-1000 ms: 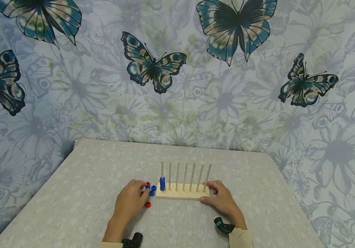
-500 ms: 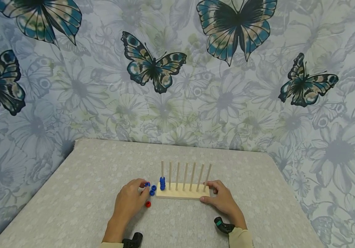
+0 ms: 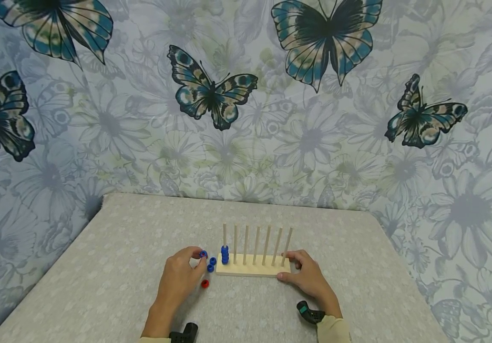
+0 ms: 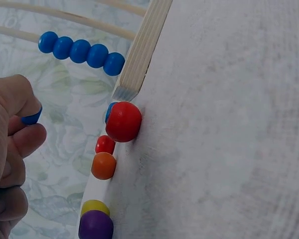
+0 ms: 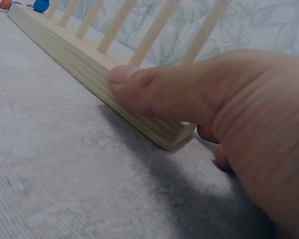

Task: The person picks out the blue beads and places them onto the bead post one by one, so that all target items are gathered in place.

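Blue bead [image 3: 203, 254] sits pinched between the thumb and fingertips of the left hand [image 3: 180, 278], lifted just off the worktop [image 3: 113, 267] a little left of the peg board [image 3: 252, 270]; the left wrist view shows only an edge of it [image 4: 32, 118] between curled fingers. Five blue beads [image 3: 225, 254] are stacked on the board's leftmost peg [image 3: 224, 234]. Two more blue beads [image 3: 211, 264] lie between hand and board, and a red bead [image 3: 205, 284] rests just below them. The right hand [image 3: 309, 279] clamps the board's right end, thumb [image 5: 154, 92] pressed flat along the front edge, fingers curled behind. The other six pegs are bare. No writing or labels can be read anywhere.
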`<state>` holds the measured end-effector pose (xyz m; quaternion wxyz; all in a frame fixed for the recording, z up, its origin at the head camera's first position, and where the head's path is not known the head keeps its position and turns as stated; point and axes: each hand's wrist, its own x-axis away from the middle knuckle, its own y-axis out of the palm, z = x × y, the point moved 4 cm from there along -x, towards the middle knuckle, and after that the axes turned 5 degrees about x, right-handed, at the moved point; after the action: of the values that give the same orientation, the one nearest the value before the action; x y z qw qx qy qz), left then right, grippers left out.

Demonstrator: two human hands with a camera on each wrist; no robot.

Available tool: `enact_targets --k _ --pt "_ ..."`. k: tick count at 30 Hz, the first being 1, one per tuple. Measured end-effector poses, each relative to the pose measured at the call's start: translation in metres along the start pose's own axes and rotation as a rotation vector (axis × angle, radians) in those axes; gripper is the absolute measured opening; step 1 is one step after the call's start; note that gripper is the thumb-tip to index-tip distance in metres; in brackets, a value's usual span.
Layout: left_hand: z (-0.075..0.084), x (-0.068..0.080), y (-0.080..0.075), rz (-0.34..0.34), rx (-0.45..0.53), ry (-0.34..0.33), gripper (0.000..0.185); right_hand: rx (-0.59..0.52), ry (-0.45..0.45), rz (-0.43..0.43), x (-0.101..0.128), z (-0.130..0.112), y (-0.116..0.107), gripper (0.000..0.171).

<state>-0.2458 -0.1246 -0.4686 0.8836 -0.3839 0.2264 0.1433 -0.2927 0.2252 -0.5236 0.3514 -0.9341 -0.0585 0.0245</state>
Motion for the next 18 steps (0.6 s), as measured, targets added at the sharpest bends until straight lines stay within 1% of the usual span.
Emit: enact_targets --k 4,7,14,18 --pt "0.0011 -0.0002 -0.0018 0.057 0.009 0.042 0.016 0.000 -0.008 0.004 -0.0005 -0.0005 -0.0006 0.058" --pt "0.0023 -0.0003 -0.0021 0.071 0.008 0.052 0.016 0.000 -0.013 0.004 -0.0004 -0.0005 -0.0006 0.058" --pt "0.0055 -0.0014 -0.0033 0.061 0.032 -0.001 0.019 0.009 -0.012 0.000 -0.0009 0.0018 0.0008 0.059" --pt "0.0079 -0.0024 -0.0050 0.101 0.053 -0.001 0.020 0.008 -0.014 0.002 -0.0008 0.0013 0.0003 0.059"
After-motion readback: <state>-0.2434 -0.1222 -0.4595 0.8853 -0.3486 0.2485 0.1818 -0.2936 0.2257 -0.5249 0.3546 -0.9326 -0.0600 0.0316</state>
